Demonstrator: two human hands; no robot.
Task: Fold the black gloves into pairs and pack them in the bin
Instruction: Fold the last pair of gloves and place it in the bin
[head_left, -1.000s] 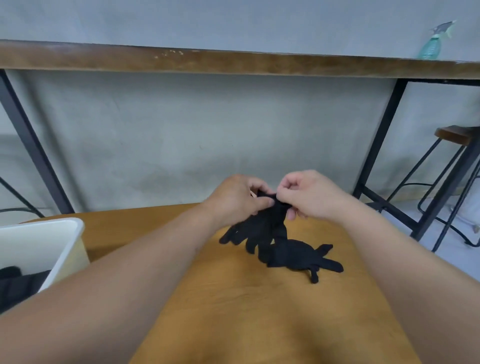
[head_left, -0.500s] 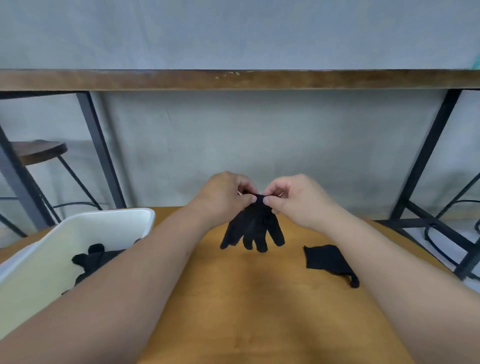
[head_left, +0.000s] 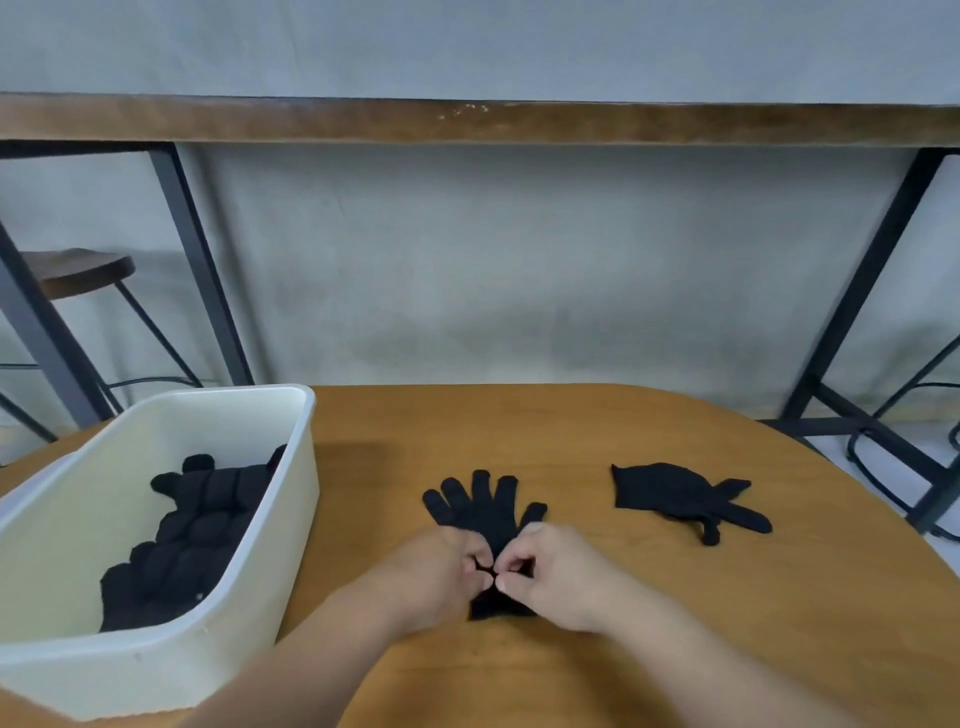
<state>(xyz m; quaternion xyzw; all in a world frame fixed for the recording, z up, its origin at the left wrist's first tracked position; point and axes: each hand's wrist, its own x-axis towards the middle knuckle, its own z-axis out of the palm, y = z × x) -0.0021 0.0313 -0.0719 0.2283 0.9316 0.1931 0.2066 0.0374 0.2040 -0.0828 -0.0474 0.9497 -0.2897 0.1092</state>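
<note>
Both hands pinch the cuff end of one black glove lying flat on the worktop. Left hand and right hand meet knuckle to knuckle over the cuff, each with fingers curled and thumb against forefinger on the fabric — a grasping grip on both sides, not a released one.

Key relation: the glove's long axis runs straight away from the person, cuff under the hands, fingers splayed at the far end. The second glove lies well apart to the right, its long axis roughly crosswise, cuff pointing left and fingers right. The right hand is the nearer one to it. My read: pairing needs that glove brought over and turned to match the axis of the held one before any fold.

The bin sits to the left, nearer the left hand, with black gloves already inside.

Hard to make out:
- the cuff itself — mostly covered by the hands
- whether the held glove is one layer or two
- how many pairs are in the bin; black on black, no clear edges
- the bin's near-left corner is cut off by the frame
</note>
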